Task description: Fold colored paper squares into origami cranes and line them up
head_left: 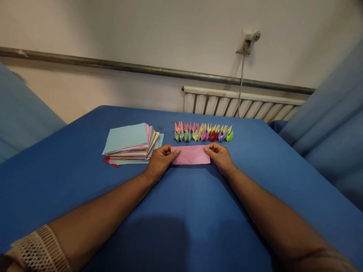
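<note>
A pink sheet of paper, folded into a long rectangle, lies on the blue table. My left hand pinches its left end with thumb on top. My right hand pinches its right end the same way. Both hands are closed on the paper. Just beyond it stand two rows of small folded paper figures in several colours. A stack of coloured square papers, light blue on top, sits to the left of my left hand.
A white radiator runs along the wall behind the table, with a metal rail above it. A wall fitting with a cord hangs over the radiator. Blue cloth rises at the right and also at the left.
</note>
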The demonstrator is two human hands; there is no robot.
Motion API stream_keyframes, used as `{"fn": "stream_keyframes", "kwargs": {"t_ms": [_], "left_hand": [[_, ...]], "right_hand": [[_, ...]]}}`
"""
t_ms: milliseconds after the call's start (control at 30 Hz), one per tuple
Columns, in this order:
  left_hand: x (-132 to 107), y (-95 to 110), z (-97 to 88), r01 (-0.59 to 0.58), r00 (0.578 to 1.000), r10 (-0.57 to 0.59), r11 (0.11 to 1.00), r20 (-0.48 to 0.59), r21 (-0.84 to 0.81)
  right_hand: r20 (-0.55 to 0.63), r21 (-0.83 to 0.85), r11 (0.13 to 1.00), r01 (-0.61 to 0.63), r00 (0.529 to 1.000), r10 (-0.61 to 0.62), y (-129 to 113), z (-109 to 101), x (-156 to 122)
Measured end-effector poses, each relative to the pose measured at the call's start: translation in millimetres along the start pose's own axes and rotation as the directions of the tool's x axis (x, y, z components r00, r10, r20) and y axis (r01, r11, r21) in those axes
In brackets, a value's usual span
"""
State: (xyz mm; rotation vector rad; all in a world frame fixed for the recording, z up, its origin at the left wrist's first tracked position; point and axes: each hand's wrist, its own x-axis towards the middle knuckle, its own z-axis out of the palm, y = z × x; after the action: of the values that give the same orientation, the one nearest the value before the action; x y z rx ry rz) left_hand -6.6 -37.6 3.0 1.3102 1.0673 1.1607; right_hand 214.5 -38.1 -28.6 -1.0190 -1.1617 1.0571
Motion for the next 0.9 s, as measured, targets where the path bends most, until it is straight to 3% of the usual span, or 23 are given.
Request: {"fn": "stream_keyframes", "kwargs": {"t_ms": [300, 433, 533, 633, 733, 833, 900], "left_hand": [[2, -3, -2.6, -0.046, 0.999, 0.046, 0.996, 0.005, 0.080], [4, -7, -5.4, -0.080, 0.997, 0.082, 0.963, 0.001, 0.256], [6, -7, -7.9, -0.118, 0.993, 0.112, 0.804, 0.047, 0.583], [6, -3, -8.2, -0.183, 0.983, 0.103, 0.491, 0.152, 0.852], [4, 1, -5.0, -0.246, 0.968, 0.114, 0.275, 0.223, 0.929], [3, 2, -1.0, -0.321, 0.932, 0.237, 0.198, 0.273, 0.926], [4, 0, 0.3, -0.436, 0.874, 0.311, 0.165, 0.373, 0.885]], "right_hand": [[0.014, -0.031, 0.999, 0.032, 0.999, -0.032, 4, -1, 1], [0.021, -0.158, 0.987, 0.024, 1.000, -0.021, 11, -1, 3], [0.026, -0.481, 0.876, 0.014, 1.000, -0.002, 11, -2, 1], [0.101, -0.817, 0.572, 0.071, 0.995, 0.022, 4, 0, -5], [0.164, -0.930, 0.339, 0.139, 0.985, 0.046, -6, 3, -9], [0.173, -0.949, 0.279, 0.149, 0.983, 0.064, -11, 5, -10], [0.166, -0.952, 0.271, 0.141, 0.983, 0.072, -12, 6, -9]]}}
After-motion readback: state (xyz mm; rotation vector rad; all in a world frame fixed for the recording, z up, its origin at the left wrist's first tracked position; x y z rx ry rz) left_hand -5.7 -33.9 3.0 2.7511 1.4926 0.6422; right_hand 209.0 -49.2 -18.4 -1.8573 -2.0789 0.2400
